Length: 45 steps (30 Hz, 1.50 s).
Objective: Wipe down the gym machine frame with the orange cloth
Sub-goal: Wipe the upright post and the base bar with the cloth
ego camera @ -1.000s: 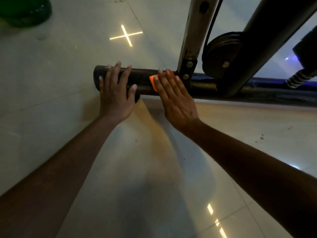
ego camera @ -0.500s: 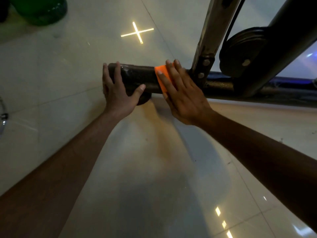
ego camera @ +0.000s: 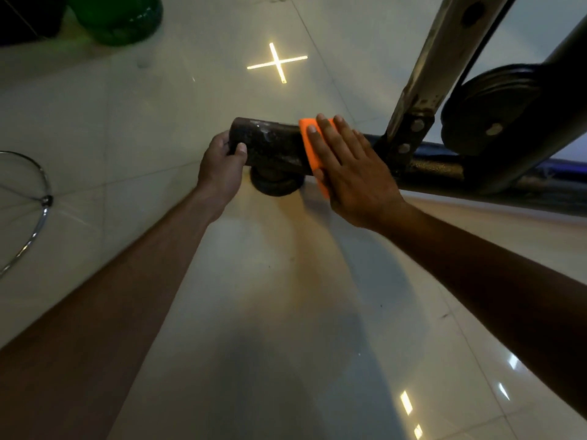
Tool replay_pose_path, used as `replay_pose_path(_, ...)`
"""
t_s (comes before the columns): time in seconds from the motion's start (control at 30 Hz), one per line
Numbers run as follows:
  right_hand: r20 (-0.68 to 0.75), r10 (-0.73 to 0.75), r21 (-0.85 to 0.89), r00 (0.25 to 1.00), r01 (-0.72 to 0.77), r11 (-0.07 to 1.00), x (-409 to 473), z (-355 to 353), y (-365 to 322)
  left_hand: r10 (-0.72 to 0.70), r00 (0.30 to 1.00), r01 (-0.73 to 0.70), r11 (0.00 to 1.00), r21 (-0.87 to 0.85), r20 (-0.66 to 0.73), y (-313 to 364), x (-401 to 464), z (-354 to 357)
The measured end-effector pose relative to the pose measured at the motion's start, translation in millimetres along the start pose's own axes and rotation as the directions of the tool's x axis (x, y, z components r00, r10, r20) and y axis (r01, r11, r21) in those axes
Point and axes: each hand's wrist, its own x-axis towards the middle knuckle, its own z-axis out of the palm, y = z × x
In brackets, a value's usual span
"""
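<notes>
The gym machine's dark base bar (ego camera: 270, 144) lies low over the tiled floor, its end pointing left, with a round rubber foot (ego camera: 274, 185) beneath it. My left hand (ego camera: 220, 166) grips the bar's end, thumb on the near face and fingers curled around the end. The orange cloth (ego camera: 309, 147) is draped over the bar just right of that. My right hand (ego camera: 349, 168) presses flat on the cloth with straight fingers, covering most of it.
A grey upright post (ego camera: 438, 68) bolts to the bar right of my right hand, with a black pulley wheel (ego camera: 489, 106) and a slanted black beam behind it. A green object (ego camera: 120, 17) stands at top left. A chrome wire frame (ego camera: 35, 198) lies at the left edge.
My left hand slid left off the top of the bar and curled around its end. My right hand and the cloth stayed near the post. The camera shifted, showing more floor at left.
</notes>
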Motion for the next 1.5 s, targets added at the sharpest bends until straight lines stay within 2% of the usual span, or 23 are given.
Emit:
replay_pose_path(0.1, 0.007, 0.042, 0.018, 0.999, -0.042, 0.999, 28.6, 6.7, -27.6, 0.004, 0.995, 0.007, 0.995, -0.101, 0.103, 0.9, 2.6, -5.3)
replay_pose_path(0.23, 0.112, -0.002, 0.066, 0.994, -0.006, 0.998, 72.5, 6.8, -53.4, -0.041, 0.984, 0.085, 0.962, -0.259, 0.172, -0.5, 3.3, -14.5)
replay_pose_path(0.33, 0.054, -0.06, 0.084, 0.997, 0.056, 0.995, 53.6, 1.4, -33.3, -0.077, 0.965, 0.181, 0.887, -0.424, 0.251, -2.5, 0.5, -19.4)
replay_pose_path(0.4, 0.013, -0.061, 0.062, 0.998, 0.06, 0.996, 31.9, 0.7, -19.2, -0.101, 0.952, 0.233, 0.851, -0.47, 0.29, -2.7, 1.5, -23.5)
replay_pose_path(0.5, 0.008, -0.023, 0.047, 1.0, 0.022, 0.999, 34.6, 5.6, -32.4, -0.144, 0.933, 0.297, 0.822, -0.485, 0.329, -1.5, 8.0, -29.4)
replay_pose_path(0.57, 0.062, 0.007, 0.026, 0.998, -0.008, 1.0, 59.3, 10.2, -57.0, -0.173, 0.923, 0.336, 0.795, -0.505, 0.343, 1.5, 12.1, -33.0)
replay_pose_path(0.7, 0.109, -0.004, -0.041, 0.994, 0.009, 0.999, 94.7, 17.7, -86.1, -0.169, 0.905, 0.366, 0.777, -0.512, 0.39, 4.2, 15.4, -37.3)
replay_pose_path(0.8, 0.114, -0.047, 0.005, 0.992, 0.046, 0.999, 80.9, 11.6, -68.8, -0.172, 0.895, 0.387, 0.758, -0.525, 0.411, 3.2, 13.8, -41.1)
replay_pose_path(0.93, 0.057, -0.005, 0.089, 0.998, 0.0, 0.996, 46.6, 3.8, -45.1, -0.178, 0.88, 0.405, 0.763, -0.503, 0.44, 3.9, 12.5, -48.5)
replay_pose_path(1.07, 0.066, 0.069, -0.016, 0.995, -0.068, 0.998, 78.0, 18.5, -85.9, -0.19, 0.859, 0.43, 0.771, -0.469, 0.476, 10.9, 17.8, -54.2)
replay_pose_path(1.17, 0.092, 0.062, -0.048, 0.994, -0.058, 0.997, 106.3, 29.1, -112.7, -0.205, 0.848, 0.455, 0.755, -0.473, 0.488, 9.8, 22.4, -55.4)
replay_pose_path(1.3, 0.076, -0.03, -0.067, 0.997, 0.035, 0.997, 97.5, 26.7, -89.4, -0.206, 0.849, 0.452, 0.758, -0.469, 0.486, 7.5, 19.9, -55.5)
replay_pose_path(1.4, 0.033, -0.04, -0.05, 0.999, 0.041, 0.998, 71.7, 21.0, -63.2, -0.201, 0.855, 0.442, 0.765, -0.469, 0.478, 5.8, 16.4, -55.6)
replay_pose_path(1.5, 0.045, -0.01, -0.068, 0.999, 0.013, 0.998, 66.0, 21.5, -65.5, -0.208, 0.859, 0.441, 0.765, -0.469, 0.469, 6.9, 15.6, -56.4)
